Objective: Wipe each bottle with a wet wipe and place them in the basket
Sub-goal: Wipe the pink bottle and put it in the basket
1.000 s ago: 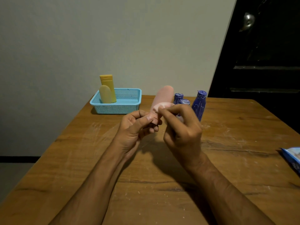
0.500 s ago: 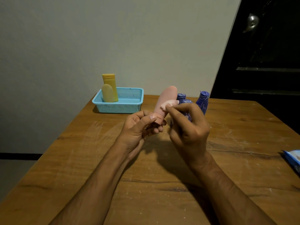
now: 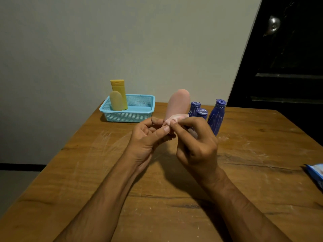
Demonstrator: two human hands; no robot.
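Note:
My left hand (image 3: 148,135) grips the lower end of a pink bottle (image 3: 178,103), which points up and away from me. My right hand (image 3: 195,144) pinches a pale wet wipe (image 3: 175,118) against the bottle's lower part. A light blue basket (image 3: 129,116) stands at the table's far left with two yellow bottles (image 3: 118,95) upright in its left end. Three dark blue bottles (image 3: 216,116) stand on the table behind my right hand, two of them partly hidden.
The wooden table (image 3: 244,172) fills the lower view, scuffed with white marks. A blue wipe packet (image 3: 314,173) lies at the right edge. A pale wall stands behind the table and a dark door (image 3: 288,67) at the right.
My right hand has slid the wipe a little down the pink bottle toward my left thumb. The bottle stays upright in my left hand.

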